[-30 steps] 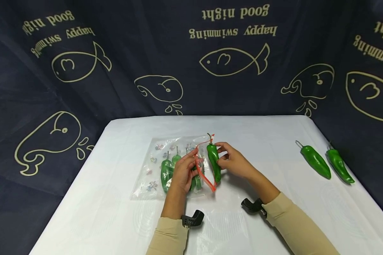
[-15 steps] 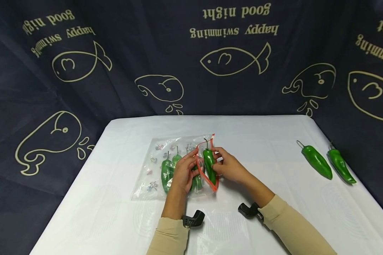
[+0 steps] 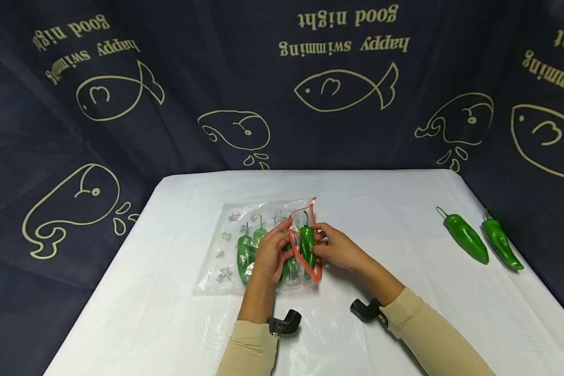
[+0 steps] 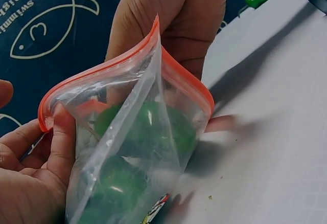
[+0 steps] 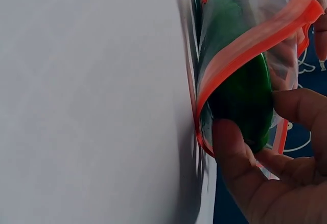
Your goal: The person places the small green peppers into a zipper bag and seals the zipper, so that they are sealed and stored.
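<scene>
A clear zip bag [image 3: 210, 274] with a red-orange edge and small printed pictures lies on the white table, several green peppers inside it. My left hand [image 3: 269, 256] pinches the near side of its mouth at the red-orange zip strip [image 4: 104, 69], which is spread apart. Between thumb and fingers, my right hand [image 3: 337, 249] grips a long green pepper [image 3: 306, 244] with its stem pointing away from me. Most of that pepper is within the bag's mouth, and in the right wrist view the right fingertips are at the opening. The left hand covers part of the bagged peppers.
Two more green peppers [image 3: 466, 239] [image 3: 500, 244] lie side by side near the table's right edge. A dark blue cloth [image 3: 244, 78] with fish and whale drawings hangs behind the white table [image 3: 380, 196].
My right hand has moved left with the pepper, carrying it from beside the bag's mouth into it. The left hand has kept its hold on the bag's edge.
</scene>
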{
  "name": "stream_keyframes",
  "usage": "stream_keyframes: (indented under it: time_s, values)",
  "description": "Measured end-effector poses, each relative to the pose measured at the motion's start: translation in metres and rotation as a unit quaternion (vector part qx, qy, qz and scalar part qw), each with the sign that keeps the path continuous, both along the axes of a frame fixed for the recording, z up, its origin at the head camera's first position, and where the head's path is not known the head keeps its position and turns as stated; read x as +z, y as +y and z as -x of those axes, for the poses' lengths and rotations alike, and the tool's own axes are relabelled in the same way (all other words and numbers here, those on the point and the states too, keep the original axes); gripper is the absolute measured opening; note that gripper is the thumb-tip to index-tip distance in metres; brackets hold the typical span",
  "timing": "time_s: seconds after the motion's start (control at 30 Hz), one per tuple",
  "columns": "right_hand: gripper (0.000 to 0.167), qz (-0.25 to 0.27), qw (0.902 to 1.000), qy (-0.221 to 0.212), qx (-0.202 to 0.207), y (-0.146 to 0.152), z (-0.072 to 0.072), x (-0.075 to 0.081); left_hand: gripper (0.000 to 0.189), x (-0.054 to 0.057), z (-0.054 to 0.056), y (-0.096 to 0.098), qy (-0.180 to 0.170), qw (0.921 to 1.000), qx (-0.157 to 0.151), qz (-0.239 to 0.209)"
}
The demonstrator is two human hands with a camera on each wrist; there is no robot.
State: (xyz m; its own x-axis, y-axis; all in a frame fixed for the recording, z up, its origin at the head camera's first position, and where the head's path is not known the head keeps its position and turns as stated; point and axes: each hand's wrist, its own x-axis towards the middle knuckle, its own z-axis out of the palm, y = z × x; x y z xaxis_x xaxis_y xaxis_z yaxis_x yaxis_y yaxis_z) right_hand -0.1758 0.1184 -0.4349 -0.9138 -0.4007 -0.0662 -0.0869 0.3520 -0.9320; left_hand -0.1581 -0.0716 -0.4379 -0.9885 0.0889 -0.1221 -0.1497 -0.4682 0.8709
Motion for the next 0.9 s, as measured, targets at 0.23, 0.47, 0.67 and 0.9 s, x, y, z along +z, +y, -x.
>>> stream_keyframes:
  time_s: [0.23, 0.47, 0.67, 0.9]
  values:
    - [0.057, 0.006, 1.0000, 0.000, 0.007, 0.000, 0.002, -0.002, 0.053, -0.001, 0.001, 0.001, 0.005, 1.0000, -0.004, -0.004]
    - [0.059, 0.070, 0.9960, -0.055, 0.005, -0.005, 0.005, 0.000, 0.054, -0.002, 0.001, 0.001, 0.008, 0.9999, -0.011, -0.004]
    - [0.063, 0.119, 0.9860, -0.117, -0.012, -0.011, 0.006, 0.000, 0.052, -0.001, 0.001, 0.001, 0.011, 0.9999, -0.010, -0.004]
    - [0.065, 0.126, 0.9799, -0.154, 0.005, -0.014, 0.006, -0.004, 0.053, 0.000, -0.001, 0.001, 0.007, 0.9998, -0.015, -0.008]
